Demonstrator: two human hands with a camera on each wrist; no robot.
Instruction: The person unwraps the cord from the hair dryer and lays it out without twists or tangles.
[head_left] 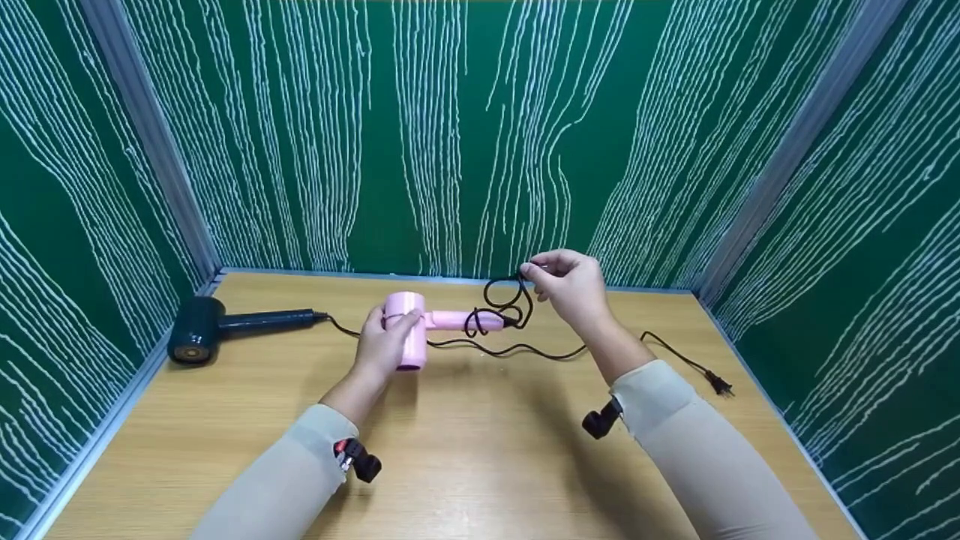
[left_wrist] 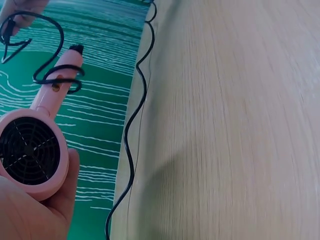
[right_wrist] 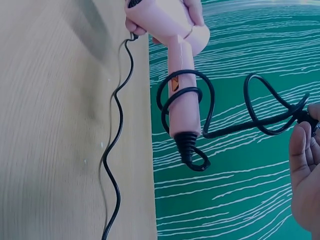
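My left hand (head_left: 379, 349) grips a pink hair dryer (head_left: 414, 351) by its barrel, raised over the table. The dryer's handle points right, with its black cord (right_wrist: 212, 102) wound in loose loops round it. In the left wrist view the round black intake grille (left_wrist: 31, 150) shows. To the right of the handle and a little higher, my right hand (head_left: 576, 292) pinches the end of this cord, where a black plug (right_wrist: 305, 117) shows partly behind the fingers. A curl of cord hangs between that hand and the handle.
A dark teal hair dryer (head_left: 196, 330) lies at the table's left. Its wavy black cord (head_left: 525, 347) runs across the wooden table (head_left: 465, 465) behind my hands to a two-pin plug (head_left: 718, 384) at the right. Green walls with white streaks close off the back and sides.
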